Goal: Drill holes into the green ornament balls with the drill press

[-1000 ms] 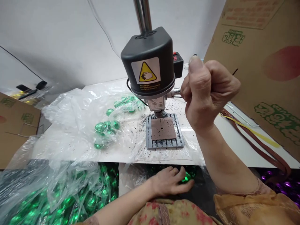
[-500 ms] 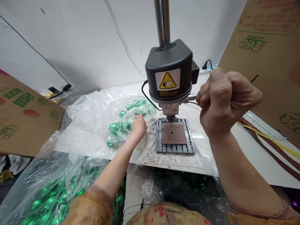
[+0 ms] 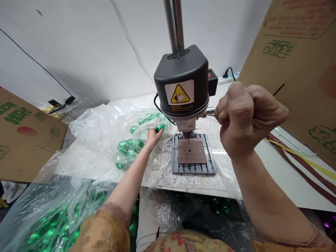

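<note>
A black drill press (image 3: pixel 183 80) with a yellow warning label stands at the centre. Under its bit lies a brown square plate (image 3: pixel 193 151) with a dark hole, on a slotted grey base (image 3: pixel 212 164). My left hand (image 3: pixel 153 136), left of the drill, pinches a shiny green ball (image 3: pixel 160 128) beside the clear plastic bag. My right hand (image 3: pixel 246 119) is closed at the press's metal lever (image 3: pixel 210 111); its fingers hide most of what they grip. More green balls (image 3: pixel 130 146) lie in the clear bag (image 3: pixel 97 129) to the left.
Cardboard boxes stand at the left (image 3: pixel 28 140) and right (image 3: pixel 296 70). Dark shavings are scattered around the base. A power strip (image 3: pixel 228 77) sits behind. Brown and yellow straps (image 3: pixel 301 157) lie at the right. A large bag of green balls (image 3: pixel 52 224) is at the lower left.
My left hand now shows a green ball between its fingers and sits slightly farther from the bagged balls. My right hand stays closed at the lever. The view has shifted slightly.
</note>
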### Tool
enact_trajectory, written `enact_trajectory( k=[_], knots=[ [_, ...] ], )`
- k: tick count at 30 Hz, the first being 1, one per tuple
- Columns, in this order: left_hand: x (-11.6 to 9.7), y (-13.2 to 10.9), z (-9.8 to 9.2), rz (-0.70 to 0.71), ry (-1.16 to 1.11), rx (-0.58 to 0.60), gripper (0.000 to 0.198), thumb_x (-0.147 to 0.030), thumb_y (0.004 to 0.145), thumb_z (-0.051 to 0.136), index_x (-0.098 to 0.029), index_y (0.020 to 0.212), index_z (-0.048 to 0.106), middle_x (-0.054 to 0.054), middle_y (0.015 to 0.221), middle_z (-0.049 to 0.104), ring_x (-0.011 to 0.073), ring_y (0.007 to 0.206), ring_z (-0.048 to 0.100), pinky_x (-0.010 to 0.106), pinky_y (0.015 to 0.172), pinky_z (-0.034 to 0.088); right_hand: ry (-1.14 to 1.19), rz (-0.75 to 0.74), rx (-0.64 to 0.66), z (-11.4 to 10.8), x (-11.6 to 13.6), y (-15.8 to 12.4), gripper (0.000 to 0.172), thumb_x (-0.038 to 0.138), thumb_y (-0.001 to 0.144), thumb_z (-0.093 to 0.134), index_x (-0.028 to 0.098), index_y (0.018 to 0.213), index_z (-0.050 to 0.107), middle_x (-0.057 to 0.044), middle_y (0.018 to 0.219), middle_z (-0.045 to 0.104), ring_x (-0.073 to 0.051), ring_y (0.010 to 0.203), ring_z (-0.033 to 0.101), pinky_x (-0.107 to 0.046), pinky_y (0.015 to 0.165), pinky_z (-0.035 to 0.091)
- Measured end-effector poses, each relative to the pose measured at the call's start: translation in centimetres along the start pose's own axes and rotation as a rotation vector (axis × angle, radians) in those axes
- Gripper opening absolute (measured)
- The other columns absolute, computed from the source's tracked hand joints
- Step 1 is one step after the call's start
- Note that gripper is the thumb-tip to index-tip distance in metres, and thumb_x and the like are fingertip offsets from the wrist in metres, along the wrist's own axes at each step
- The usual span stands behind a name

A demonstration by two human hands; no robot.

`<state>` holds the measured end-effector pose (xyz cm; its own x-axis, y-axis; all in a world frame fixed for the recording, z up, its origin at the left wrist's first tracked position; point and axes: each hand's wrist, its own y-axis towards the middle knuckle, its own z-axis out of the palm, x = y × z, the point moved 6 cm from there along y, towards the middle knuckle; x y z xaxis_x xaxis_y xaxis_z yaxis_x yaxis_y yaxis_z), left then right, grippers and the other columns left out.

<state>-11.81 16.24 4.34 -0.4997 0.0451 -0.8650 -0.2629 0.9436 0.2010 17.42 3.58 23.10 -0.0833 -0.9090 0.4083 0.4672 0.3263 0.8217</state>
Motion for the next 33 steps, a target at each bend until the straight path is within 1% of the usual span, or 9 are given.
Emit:
enact_trajectory(
  k=[4,6,8,11,14,18,23,30,33],
  knots=[
    [-1.2,-4.7,-0.3,0.008,0.016,0.108,0.038,-0.033,0.073,0.081,-0.016,0.103,0.065,0.002,0.076,0.062,0.0164,0.068,0.058,0.030,0.062,0.048,-0.055,-0.012,0.022,0.0,0.1,-0.1,0.047,0.028,0.092,0.057,0.022,0.056,0.027,0.003,0.048,0.034,-0.010,0.042,0.035,-0.032,0.041,0.026],
    [-2.4,-7.2,0.2,0.093,-0.045,0.206,0.048,-0.037,0.076,0.079,-0.019,0.117,0.063,0.005,0.096,0.066,0.0163,0.078,0.063,0.030,0.070,0.051,-0.066,-0.009,0.018,0.0,0.1,-0.1,0.048,0.029,0.092,0.057,0.023,0.056,0.027,0.003,0.048,0.034,-0.010,0.042,0.035,-0.032,0.041,0.027],
    [-3.8,-9.4,1.1,0.214,-0.087,0.305,0.046,-0.040,0.080,0.077,-0.022,0.121,0.064,0.008,0.113,0.064,0.0181,0.092,0.065,0.031,0.078,0.053,-0.043,-0.001,0.010,-0.1,0.1,-0.1,0.048,0.028,0.092,0.058,0.022,0.055,0.029,0.003,0.047,0.035,-0.009,0.042,0.035,-0.032,0.041,0.027],
    [-5.1,-11.3,2.8,0.350,-0.069,0.385,0.049,-0.039,0.082,0.076,-0.025,0.127,0.063,0.009,0.120,0.063,0.0216,0.106,0.063,0.033,0.089,0.052,-0.003,-0.005,0.009,0.0,0.2,0.0,0.047,0.025,0.091,0.059,0.021,0.054,0.032,0.004,0.047,0.036,-0.007,0.041,0.035,-0.030,0.041,0.027],
    [-4.9,-11.6,4.1,0.334,-0.072,0.374,0.057,-0.039,0.079,0.080,-0.024,0.130,0.058,0.008,0.116,0.067,0.0225,0.102,0.064,0.037,0.091,0.052,-0.013,-0.022,0.020,0.0,0.4,0.1,0.046,0.024,0.092,0.057,0.020,0.055,0.032,0.005,0.048,0.037,-0.005,0.042,0.035,-0.028,0.043,0.027],
    [-4.5,-11.3,4.9,0.310,-0.027,0.339,0.055,-0.037,0.073,0.084,-0.022,0.121,0.062,0.008,0.109,0.068,0.0243,0.098,0.064,0.040,0.090,0.052,-0.023,-0.043,0.025,0.0,0.7,0.2,0.048,0.025,0.092,0.059,0.020,0.054,0.030,0.006,0.047,0.034,-0.004,0.042,0.037,-0.026,0.043,0.027],
    [-5.2,-11.8,5.6,0.375,-0.024,0.335,0.053,-0.038,0.076,0.082,-0.023,0.123,0.062,0.009,0.119,0.066,0.0285,0.113,0.061,0.045,0.099,0.049,-0.017,-0.046,0.012,0.0,0.7,0.3,0.050,0.024,0.090,0.061,0.020,0.052,0.030,0.007,0.045,0.036,-0.006,0.040,0.036,-0.029,0.041,0.026],
    [-5.0,-13.0,7.3,0.271,-0.194,0.366,0.048,-0.043,0.090,0.067,-0.023,0.132,0.055,0.011,0.133,0.061,0.0272,0.125,0.058,0.043,0.106,0.048,-0.036,-0.054,0.013,0.0,0.6,0.3,0.052,0.028,0.090,0.061,0.020,0.052,0.028,0.006,0.044,0.036,-0.006,0.039,0.036,-0.029,0.040,0.027],
    [-4.5,-13.3,7.7,0.205,-0.276,0.346,0.058,-0.044,0.084,0.074,-0.023,0.132,0.051,0.011,0.130,0.062,0.0257,0.120,0.061,0.041,0.103,0.050,-0.068,-0.025,0.022,0.1,0.5,0.3,0.053,0.030,0.091,0.060,0.020,0.053,0.026,0.006,0.044,0.034,-0.006,0.039,0.034,-0.029,0.040,0.028]
  ],
)
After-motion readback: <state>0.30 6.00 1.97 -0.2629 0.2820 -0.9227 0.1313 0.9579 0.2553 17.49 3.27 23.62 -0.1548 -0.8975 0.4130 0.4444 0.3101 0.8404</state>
